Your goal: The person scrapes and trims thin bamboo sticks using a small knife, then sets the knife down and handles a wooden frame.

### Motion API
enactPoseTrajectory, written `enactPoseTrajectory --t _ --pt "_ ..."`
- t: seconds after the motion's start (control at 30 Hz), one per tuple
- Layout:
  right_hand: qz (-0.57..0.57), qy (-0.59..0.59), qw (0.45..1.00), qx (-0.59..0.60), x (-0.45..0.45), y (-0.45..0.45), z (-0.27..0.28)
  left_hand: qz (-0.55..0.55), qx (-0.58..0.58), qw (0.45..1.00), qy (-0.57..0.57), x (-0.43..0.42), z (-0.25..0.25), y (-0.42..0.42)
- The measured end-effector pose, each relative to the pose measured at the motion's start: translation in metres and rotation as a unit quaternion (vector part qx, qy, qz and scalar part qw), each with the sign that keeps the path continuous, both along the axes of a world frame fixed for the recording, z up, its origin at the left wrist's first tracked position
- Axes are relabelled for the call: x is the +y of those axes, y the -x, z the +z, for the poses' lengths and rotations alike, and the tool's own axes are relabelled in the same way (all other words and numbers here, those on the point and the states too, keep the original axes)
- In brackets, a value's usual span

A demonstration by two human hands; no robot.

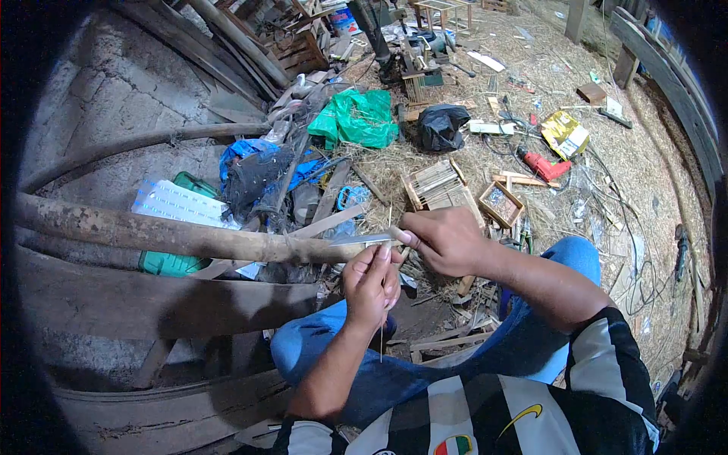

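Right hand (447, 241): fingers closed round the mostly hidden handle of a narrow, pale metal knife (360, 240); blade points left, over the near end of the pole.

Left hand (370, 282): thumb and fingers pinched narrow on a thin, pale, wood-like strip (381, 341), upright, its ends showing above and below the hand. The strip is in front of the body, above the floor (644, 174); the blade lies across it at the fingertips. Contact between edge and skin: cannot tell.

Long, tan, round wooden pole (152, 231): runs from the left, ending just beside the left hand.

On the straw-strewn floor, beyond the hands: small slatted wooden cage (442, 186); shallow open wooden box (493, 215), near the cage's right edge; red power drill (542, 165), farther towards the floor's right edge; crumpled green plastic bag (356, 120); black plastic bag (442, 125) to its right.

Hazards, as judged: a slip of the blade along the strip could cut the left thumb, so close are they; too deep a bite or too much bending could snap so slender a piece; a loose pinch could let it twist.
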State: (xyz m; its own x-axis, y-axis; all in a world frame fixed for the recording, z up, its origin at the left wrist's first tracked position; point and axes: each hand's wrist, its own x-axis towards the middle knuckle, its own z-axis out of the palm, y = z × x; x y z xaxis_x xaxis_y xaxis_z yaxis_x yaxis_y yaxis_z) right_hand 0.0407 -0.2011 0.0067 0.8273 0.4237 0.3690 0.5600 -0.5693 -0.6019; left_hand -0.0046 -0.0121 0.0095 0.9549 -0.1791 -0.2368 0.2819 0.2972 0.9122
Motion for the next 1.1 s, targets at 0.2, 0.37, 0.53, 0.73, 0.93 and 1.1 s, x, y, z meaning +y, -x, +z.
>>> enactPoseTrajectory --t 0.2,0.37,0.53,0.73,0.93,1.1 --pt "-0.105 0.014 0.99 0.089 -0.017 -0.027 -0.002 -0.019 -0.023 1.0 -0.008 0.003 -0.001 0.001" --pt "-0.03 -0.005 0.999 0.036 -0.007 -0.008 -0.004 -0.004 0.014 0.999 -0.032 -0.002 0.007 0.0" --pt "0.016 0.017 1.0 -0.018 -0.001 -0.001 -0.006 -0.014 0.008 0.999 -0.033 -0.004 0.001 0.001" --pt "-0.012 0.045 0.999 0.009 -0.005 -0.008 -0.004 -0.055 0.028 0.998 0.011 0.0 0.004 -0.003" --pt "-0.044 0.027 0.998 0.027 -0.005 -0.017 -0.016 -0.058 0.063 0.995 0.051 0.006 -0.001 -0.008" --pt "-0.048 0.054 0.996 0.056 -0.005 -0.021 -0.024 -0.048 0.093 0.991 0.081 0.012 -0.007 -0.009"
